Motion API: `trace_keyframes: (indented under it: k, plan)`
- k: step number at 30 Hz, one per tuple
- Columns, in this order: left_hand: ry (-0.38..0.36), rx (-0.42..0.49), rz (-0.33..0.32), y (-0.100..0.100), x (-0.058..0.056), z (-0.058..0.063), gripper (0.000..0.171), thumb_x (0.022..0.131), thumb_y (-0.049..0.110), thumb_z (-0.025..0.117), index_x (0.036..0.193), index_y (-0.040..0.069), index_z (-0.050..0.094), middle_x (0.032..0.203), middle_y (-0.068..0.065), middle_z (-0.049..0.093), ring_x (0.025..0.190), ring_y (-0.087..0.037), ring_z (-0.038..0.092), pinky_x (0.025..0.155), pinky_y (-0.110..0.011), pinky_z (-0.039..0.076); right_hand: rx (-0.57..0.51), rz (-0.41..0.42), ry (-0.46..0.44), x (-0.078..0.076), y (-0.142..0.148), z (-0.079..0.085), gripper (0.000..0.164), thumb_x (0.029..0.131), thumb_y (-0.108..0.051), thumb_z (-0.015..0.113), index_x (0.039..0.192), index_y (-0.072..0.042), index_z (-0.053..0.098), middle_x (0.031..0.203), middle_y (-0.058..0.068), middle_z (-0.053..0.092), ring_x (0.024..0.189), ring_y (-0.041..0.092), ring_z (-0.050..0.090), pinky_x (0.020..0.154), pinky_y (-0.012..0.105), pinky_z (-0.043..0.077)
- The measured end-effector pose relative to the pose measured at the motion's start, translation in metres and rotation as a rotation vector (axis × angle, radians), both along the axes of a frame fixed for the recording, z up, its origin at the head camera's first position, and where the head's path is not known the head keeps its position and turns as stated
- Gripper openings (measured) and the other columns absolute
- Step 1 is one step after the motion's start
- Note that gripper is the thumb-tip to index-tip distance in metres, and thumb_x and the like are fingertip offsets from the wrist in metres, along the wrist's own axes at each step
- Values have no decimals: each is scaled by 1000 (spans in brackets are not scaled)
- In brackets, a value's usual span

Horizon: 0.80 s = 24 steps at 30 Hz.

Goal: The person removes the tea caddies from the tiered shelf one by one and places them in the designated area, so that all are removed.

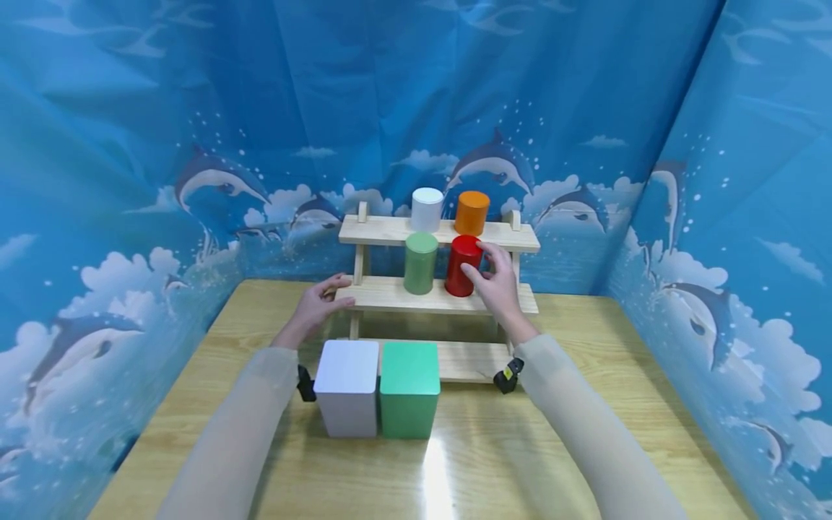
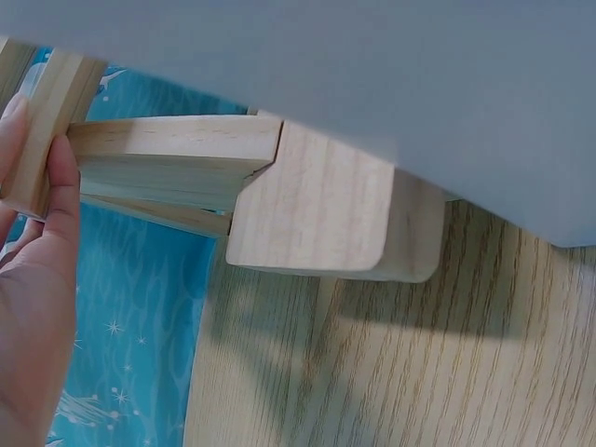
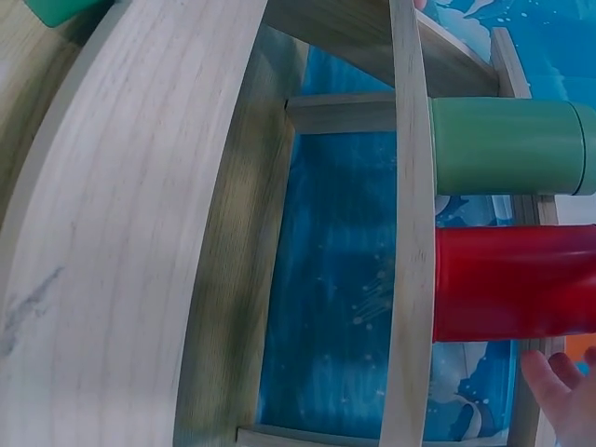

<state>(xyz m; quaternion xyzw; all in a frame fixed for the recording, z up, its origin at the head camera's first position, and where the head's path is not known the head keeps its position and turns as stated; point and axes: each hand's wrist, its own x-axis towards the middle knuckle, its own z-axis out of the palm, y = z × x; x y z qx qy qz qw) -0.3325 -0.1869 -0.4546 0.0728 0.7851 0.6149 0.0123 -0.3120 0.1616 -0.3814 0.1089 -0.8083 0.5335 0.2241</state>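
Observation:
My left hand (image 1: 315,307) grips the left end of the middle shelf (image 1: 373,294) of a wooden three-step stand. In the left wrist view, the thumb and fingers lie on either side of that plank (image 2: 47,140). The red canister (image 1: 460,278) stands upright on the same shelf, and my right hand (image 1: 499,285) is at its right side. The right thumb and fingers are spread around its upper part in the head view; in the right wrist view, the fingertips (image 3: 533,361) sit just off its side. A green canister (image 1: 419,267) stands left of the red one.
White (image 1: 426,211) and orange (image 1: 472,214) canisters stand on the top shelf (image 1: 377,230). Two boxes, pale lavender (image 1: 347,393) and green (image 1: 409,397), stand side by side before the bottom shelf (image 1: 471,361). Dolphin-print curtains (image 1: 292,108) enclose the wooden table (image 1: 494,462).

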Motion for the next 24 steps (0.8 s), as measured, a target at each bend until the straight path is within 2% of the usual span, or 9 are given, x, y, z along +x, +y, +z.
trace_keyframes:
  k: [10,19,24]
  plan:
    - [-4,5,-14,-2,-2,-2,59,79,35,74,127,7,55,150,-1,27,137,-21,21,110,-40,21,5,-7,-11,-5,-6,-3,52,85,-27,69,131,-14,49,133,6,42,115,23,42,88,43,48]
    - [1,12,-19,-2,-2,-1,60,78,35,75,127,7,55,150,-3,27,137,-21,22,110,-39,21,-32,-13,-8,-3,-8,-4,54,83,-23,71,129,-12,45,129,8,45,116,23,43,88,43,47]
    - [-4,22,-17,-2,-2,-2,59,77,34,75,126,7,56,149,-2,29,137,-21,23,110,-39,22,-63,-1,23,-4,-10,-6,53,82,-20,73,126,-9,45,127,10,46,114,28,44,87,46,47]
